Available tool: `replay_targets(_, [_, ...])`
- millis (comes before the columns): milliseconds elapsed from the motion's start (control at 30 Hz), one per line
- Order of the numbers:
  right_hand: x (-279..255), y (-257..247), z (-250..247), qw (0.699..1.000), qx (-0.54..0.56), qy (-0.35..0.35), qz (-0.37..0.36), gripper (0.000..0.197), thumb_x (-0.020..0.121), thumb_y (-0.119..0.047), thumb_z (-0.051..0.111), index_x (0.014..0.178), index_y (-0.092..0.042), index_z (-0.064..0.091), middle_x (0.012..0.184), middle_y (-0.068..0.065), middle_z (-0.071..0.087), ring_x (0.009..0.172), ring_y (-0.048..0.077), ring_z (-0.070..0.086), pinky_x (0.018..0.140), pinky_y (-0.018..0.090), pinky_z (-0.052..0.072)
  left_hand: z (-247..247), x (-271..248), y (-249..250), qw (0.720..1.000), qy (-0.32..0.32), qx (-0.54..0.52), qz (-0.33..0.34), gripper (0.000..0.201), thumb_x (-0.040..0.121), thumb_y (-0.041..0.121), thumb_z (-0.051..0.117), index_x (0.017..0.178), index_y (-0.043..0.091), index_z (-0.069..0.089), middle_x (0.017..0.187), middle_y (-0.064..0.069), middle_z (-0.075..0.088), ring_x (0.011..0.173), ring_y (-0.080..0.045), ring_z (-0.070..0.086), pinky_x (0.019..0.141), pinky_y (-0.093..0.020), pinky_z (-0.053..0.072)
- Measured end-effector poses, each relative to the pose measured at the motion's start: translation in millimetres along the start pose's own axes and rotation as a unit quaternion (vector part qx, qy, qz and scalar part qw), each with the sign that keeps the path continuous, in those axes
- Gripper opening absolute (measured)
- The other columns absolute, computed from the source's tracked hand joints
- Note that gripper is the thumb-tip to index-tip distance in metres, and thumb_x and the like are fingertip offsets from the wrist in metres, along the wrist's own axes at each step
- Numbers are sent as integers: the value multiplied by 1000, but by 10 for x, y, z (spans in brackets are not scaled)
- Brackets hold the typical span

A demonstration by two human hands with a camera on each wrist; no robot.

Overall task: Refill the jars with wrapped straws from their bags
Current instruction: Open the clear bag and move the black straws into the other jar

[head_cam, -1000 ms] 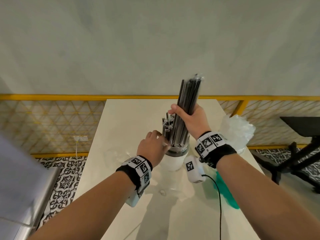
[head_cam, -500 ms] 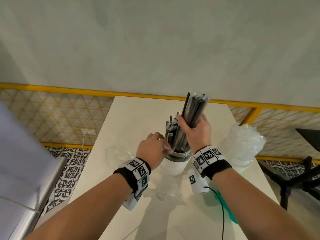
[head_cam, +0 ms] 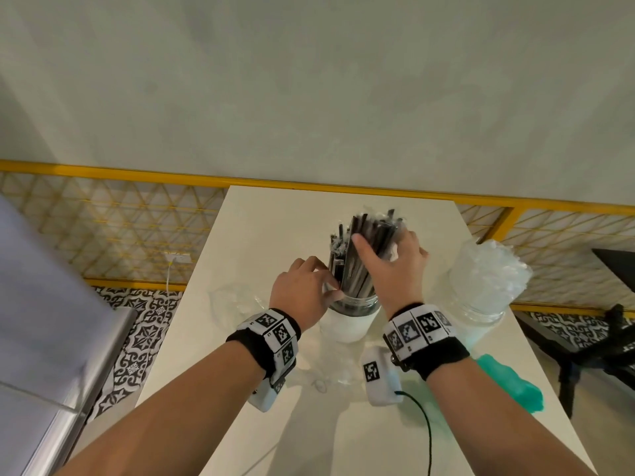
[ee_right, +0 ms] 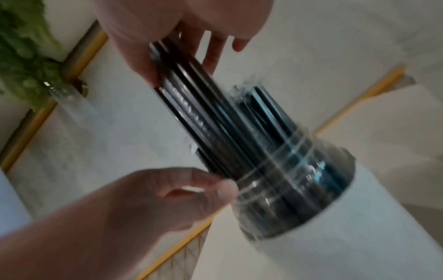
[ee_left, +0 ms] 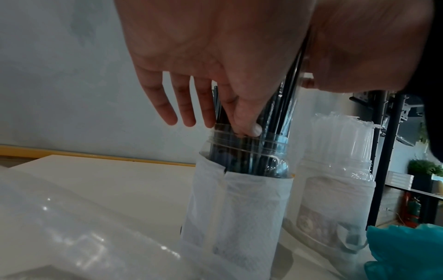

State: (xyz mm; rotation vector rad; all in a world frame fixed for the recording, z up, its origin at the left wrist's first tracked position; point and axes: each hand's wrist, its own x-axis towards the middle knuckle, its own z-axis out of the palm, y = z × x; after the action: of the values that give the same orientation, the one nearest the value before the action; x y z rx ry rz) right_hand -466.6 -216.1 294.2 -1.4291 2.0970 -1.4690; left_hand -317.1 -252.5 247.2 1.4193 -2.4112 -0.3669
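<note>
A clear jar (head_cam: 347,326) with a white paper wrap stands mid-table, packed with black wrapped straws. My right hand (head_cam: 385,255) grips a bundle of black straws (head_cam: 371,231) whose lower ends are inside the jar mouth; the right wrist view shows my thumb on one side of the bundle (ee_right: 191,106) and my fingers on the other. My left hand (head_cam: 309,286) is at the jar (ee_left: 239,208), thumb and index pinching its rim beside the straws while the other fingers hang straight. A second jar (head_cam: 481,286), full of clear wrapped straws, stands just right.
The white table (head_cam: 275,228) carries a crumpled clear bag (head_cam: 233,300) to the left and a teal bag (head_cam: 508,383) near my right wrist. A yellow railing (head_cam: 137,173) runs behind, a steel counter (head_cam: 51,321) is left, and dark furniture (head_cam: 618,304) is right.
My right hand has come down, pushing the black straw bundle deeper into the jar. My left hand has stayed at the jar's rim.
</note>
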Motion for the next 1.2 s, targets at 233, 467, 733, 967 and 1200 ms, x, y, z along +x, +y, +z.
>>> replay_targets(233, [-255,360,112,975,-209,-56,-60,44,76,-64,67,93,-23,72,149,-15,33,134,27,25,110,48,19,-14,11,26,1000,-19,2,-13,21,86,51,56,98,38,69,119,14,56,114,-13,46,83,-32,45])
replay_targets(467, [10,-82,-77,986,7,-35,-164,67,87,-40,68,142,-28,32,144,-5,34,125,14,48,98,35,48,10,15,-1,1000,-7,-1,-6,22,85,54,58,94,37,69,115,17,57,111,-11,48,79,-29,44])
replay_targets(733, [16,78,-101,957,-187,-141,-174,32,90,-26,63,119,-14,55,118,2,57,104,22,59,89,34,50,-38,26,6,1000,-26,-4,-9,20,84,56,57,92,42,69,115,19,56,110,-10,49,78,-29,44])
replay_targets(967, [-220,404,14,920,-286,-141,-229,44,78,-30,71,119,-28,56,150,2,39,146,27,23,119,54,13,-24,-24,58,1000,-19,-6,-12,25,84,55,57,96,37,71,124,12,52,118,-11,46,81,-32,47])
replay_targets(1200, [5,172,-5,954,-209,-101,-188,48,100,-35,42,143,-16,39,152,2,38,145,21,26,119,44,24,-38,-36,67,999,-28,-31,-25,21,84,53,59,94,38,70,124,14,51,119,-9,46,85,-30,48])
